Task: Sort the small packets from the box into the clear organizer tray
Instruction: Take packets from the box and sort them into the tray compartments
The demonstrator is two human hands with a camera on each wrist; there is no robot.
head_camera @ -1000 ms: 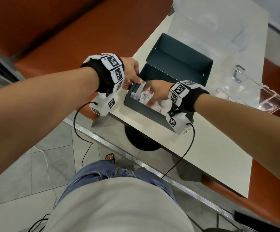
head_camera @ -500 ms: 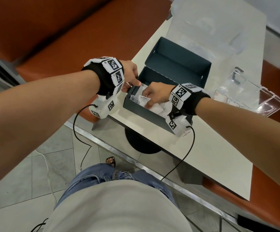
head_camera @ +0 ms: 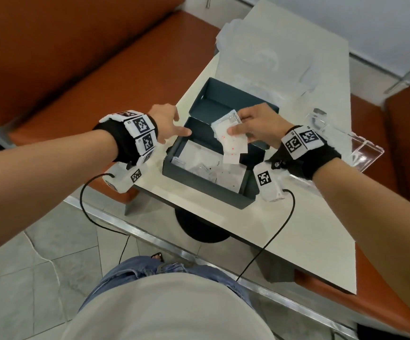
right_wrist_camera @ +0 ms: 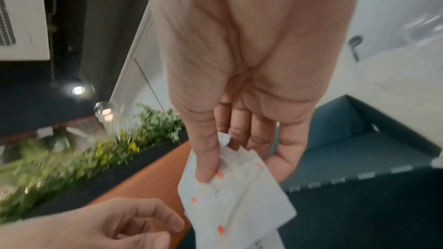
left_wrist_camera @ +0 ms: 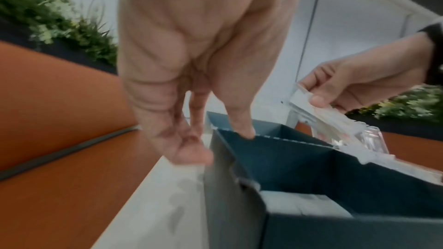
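White table (head_camera: 297, 217): right hand (head_camera: 258, 128) pinches packets (head_camera: 231, 143) over dark box (head_camera: 199, 185); left hand (head_camera: 167, 126) loose, empty, thumb on box rim.

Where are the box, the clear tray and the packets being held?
box (head_camera: 200, 186): head view, on its near outer wall.
clear organizer tray (head_camera: 367, 153): head view, on its right rim.
packets (head_camera: 228, 141): head view, on the top packet's white face, in the right hand (head_camera: 258, 128).

On the table (head_camera: 285, 231), near its left edge: an open box (head_camera: 206, 187), loose packets (head_camera: 209, 171) inside. Above the box, a bunch of packets (head_camera: 228, 141) pinched in the right hand (head_camera: 255, 128). At the box's left rim, the left hand (head_camera: 168, 123). Right of the box, the organizer tray (head_camera: 361, 150). Behind the box, a plastic bag (head_camera: 272, 57). Left of the table, a bench (head_camera: 96, 77).
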